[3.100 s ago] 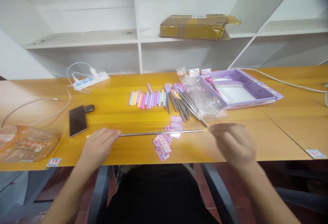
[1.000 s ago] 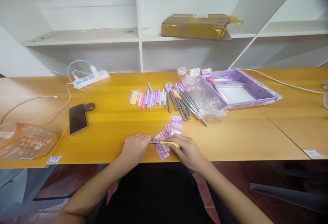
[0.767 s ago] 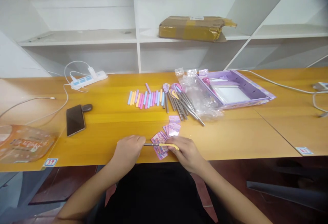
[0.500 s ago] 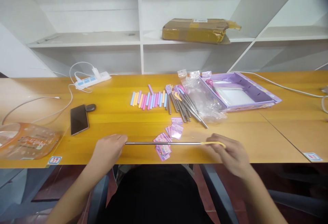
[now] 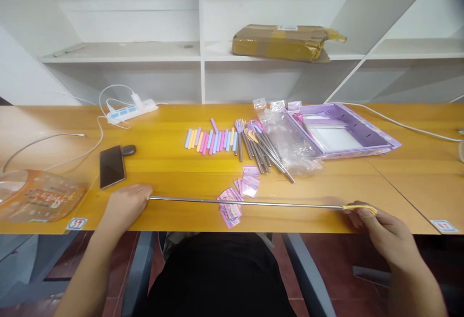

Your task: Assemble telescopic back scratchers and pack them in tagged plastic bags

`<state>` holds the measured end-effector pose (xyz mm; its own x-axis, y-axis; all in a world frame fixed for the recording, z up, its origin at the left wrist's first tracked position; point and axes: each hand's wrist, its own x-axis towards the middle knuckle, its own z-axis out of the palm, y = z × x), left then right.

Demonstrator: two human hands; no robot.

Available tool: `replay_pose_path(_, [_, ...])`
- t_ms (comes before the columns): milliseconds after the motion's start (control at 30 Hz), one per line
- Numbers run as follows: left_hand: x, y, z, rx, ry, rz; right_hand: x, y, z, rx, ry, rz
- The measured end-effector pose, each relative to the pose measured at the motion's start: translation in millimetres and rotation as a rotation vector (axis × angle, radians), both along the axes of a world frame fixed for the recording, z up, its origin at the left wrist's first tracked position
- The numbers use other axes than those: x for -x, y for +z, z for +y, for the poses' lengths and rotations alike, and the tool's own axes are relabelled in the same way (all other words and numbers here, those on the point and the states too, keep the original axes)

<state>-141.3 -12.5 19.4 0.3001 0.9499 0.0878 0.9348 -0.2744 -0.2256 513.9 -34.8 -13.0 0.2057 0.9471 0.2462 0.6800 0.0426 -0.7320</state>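
Note:
A telescopic back scratcher point(image 5: 261, 204) stretches level across the front of the table, its metal rod drawn out long. My left hand point(image 5: 127, 206) is closed round its left end, where a bit of yellow shows. At the other end, my right hand point(image 5: 384, 227) pinches the yellow claw head point(image 5: 360, 207). Beneath the rod lie pink and purple printed cards point(image 5: 230, 208), with more cards point(image 5: 250, 184) just behind. Farther back are a heap of back scratchers point(image 5: 263, 148) with coloured claws, and a row of pastel handle sleeves point(image 5: 212, 141).
A purple box point(image 5: 369, 131) and clear plastic bags point(image 5: 290, 138) lie at the back right. On the left are a phone point(image 5: 111, 167), a small dark object point(image 5: 128, 150), a power strip point(image 5: 132, 110) and an orange bag point(image 5: 39, 196). A taped carton point(image 5: 282, 42) rests on the shelf.
My hands have moved apart, the left one leftward and the right one rightward. Between them the back scratcher's rod has grown much longer.

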Motion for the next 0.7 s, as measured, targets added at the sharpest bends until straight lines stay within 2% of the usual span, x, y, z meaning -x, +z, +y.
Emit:
replay_pose_path(67, [-2,-3.2,3,0.006,0.003,-0.015,6,-4.8,6,0.067,0.039,0.039])
replay_pose_path(300, [-7,-11.2,11,-0.028,0.025,-0.085,14,-15.6,11,0.084,-0.063,0.011])
replay_pose_path(367, [-8,-13.6,11,-0.028,0.035,-0.117,17,-16.2,14,0.127,-0.126,-0.067])
replay_pose_path(433, [-9,-14.1,8,-0.003,0.044,-0.121,21,-16.7,18,0.186,-0.272,-0.204])
replay_pose_path(500, [-12,-10.6,4,0.038,0.054,-0.100,23,-16.6,24,0.219,-0.407,-0.360])
replay_pose_path(533, [-14,-6.8,2,0.054,0.058,-0.091,23,-16.0,26,0.215,-0.433,-0.424])
replay_pose_path(600, [-19,4.4,-2,0.064,0.074,-0.078,22,-13.2,28,0.178,-0.413,-0.511])
replay_pose_path(700, [-32,23.2,-5,0.081,0.108,-0.045,23,-5.7,28,0.103,-0.294,-0.563])
